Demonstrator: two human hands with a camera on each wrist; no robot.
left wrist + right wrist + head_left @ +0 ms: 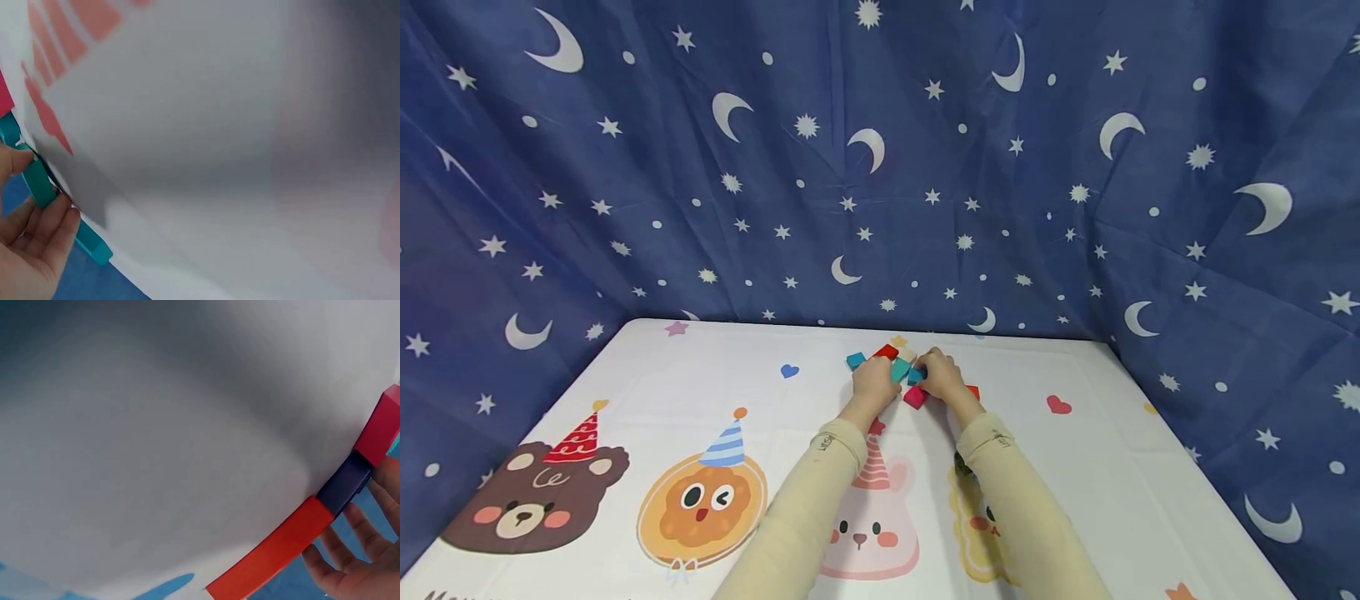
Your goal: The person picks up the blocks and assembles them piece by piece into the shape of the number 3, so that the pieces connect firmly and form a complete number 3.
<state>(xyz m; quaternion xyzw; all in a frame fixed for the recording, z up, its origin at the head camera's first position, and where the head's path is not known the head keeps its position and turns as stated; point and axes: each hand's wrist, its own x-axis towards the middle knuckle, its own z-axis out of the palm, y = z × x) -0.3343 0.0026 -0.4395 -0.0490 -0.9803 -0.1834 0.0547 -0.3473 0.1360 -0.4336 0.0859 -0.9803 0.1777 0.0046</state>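
In the head view my left hand (pixel 874 385) is at the left of a cluster of coloured blocks, pinching a teal block (pixel 900 369). The left wrist view shows the thumb above that teal block (pixel 39 184) and the curled fingers below it. Opposite, my right hand (pixel 942 379) has its thumb and fingers around a blue block (pixel 917 377), close beside the teal one. Just in front lies a crimson block (pixel 915 397). From the right wrist, a dark purple block (pixel 344 482) and an orange-red block (pixel 272 550) show by the right fingers (pixel 369 534).
Behind the hands are a red block (pixel 887 352), a cream block (pixel 907 356) and another blue block (pixel 856 361). The white tablecloth (pixel 715 358) carries printed cartoon faces. A blue curtain (pixel 925 250) with moons and stars hangs behind the table.
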